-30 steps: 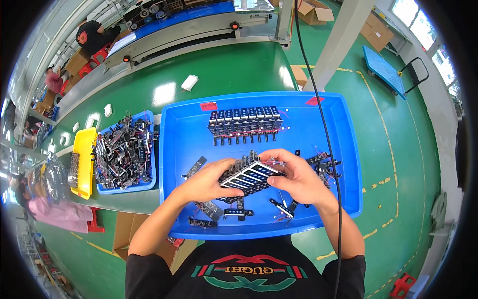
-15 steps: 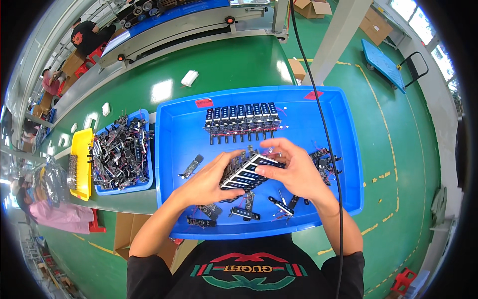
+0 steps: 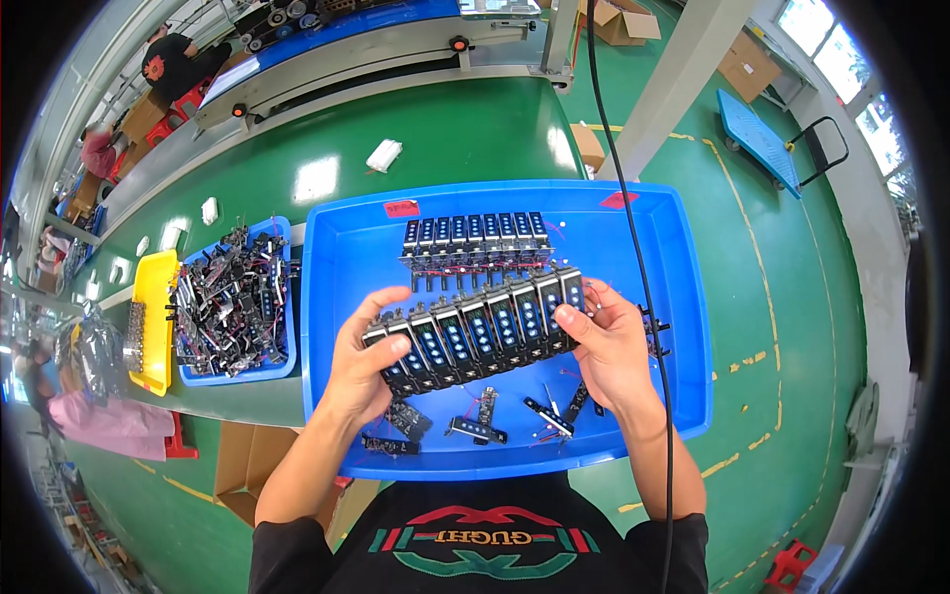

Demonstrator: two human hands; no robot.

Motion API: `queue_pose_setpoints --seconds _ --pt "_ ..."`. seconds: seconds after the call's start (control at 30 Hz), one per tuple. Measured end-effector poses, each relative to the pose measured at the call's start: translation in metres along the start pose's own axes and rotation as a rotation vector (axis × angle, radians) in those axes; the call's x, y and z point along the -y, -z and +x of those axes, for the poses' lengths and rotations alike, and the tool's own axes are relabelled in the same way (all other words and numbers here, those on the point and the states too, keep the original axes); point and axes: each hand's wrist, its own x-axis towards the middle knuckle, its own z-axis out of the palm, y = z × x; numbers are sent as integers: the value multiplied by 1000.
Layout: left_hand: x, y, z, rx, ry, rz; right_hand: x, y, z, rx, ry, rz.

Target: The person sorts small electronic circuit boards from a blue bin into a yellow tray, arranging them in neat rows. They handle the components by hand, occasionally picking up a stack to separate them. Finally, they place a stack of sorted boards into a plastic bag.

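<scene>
Between my two hands is a row of small black circuit modules (image 3: pixel 479 337), side by side, with pale edges and light dots on their faces. My left hand (image 3: pixel 364 358) closes round the row's left end, its thumb on the front. At the right end, my right hand (image 3: pixel 612 342) grips with the thumb on the face of the last module. Both hands hold it above a large blue tray (image 3: pixel 341 233). Behind it in the tray stands a second row of similar modules (image 3: pixel 477 241). Loose modules (image 3: pixel 478 429) lie in the near part of the tray.
Left of the tray, a smaller blue bin (image 3: pixel 289 342) is heaped with loose modules, beside a yellow tray (image 3: pixel 150 371). A black cable (image 3: pixel 643 267) hangs across the large tray's right side. A white packet (image 3: pixel 384 155) lies on the green table (image 3: pixel 445 129).
My hands have moved apart to the two ends of the held row. The row has turned from a steep slant to nearly level, with its faces toward me.
</scene>
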Motion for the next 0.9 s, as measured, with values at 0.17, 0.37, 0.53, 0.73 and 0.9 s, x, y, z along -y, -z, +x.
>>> queue_pose_setpoints --seconds 0.17,0.37,0.53,0.73,0.9 --pt "1 24 2 -52 -295 213 11 10 -7 -347 282 -758" --pt "5 32 -3 66 -464 448 23 3 -15 34 536 -922" --pt "14 45 -7 50 -396 553 18 10 -5 139 201 -600" --pt "-27 9 -10 208 -476 960 37 -3 -2 263 532 -701" --pt "-41 -14 -21 46 -674 1759 50 -6 6 361 485 -669"
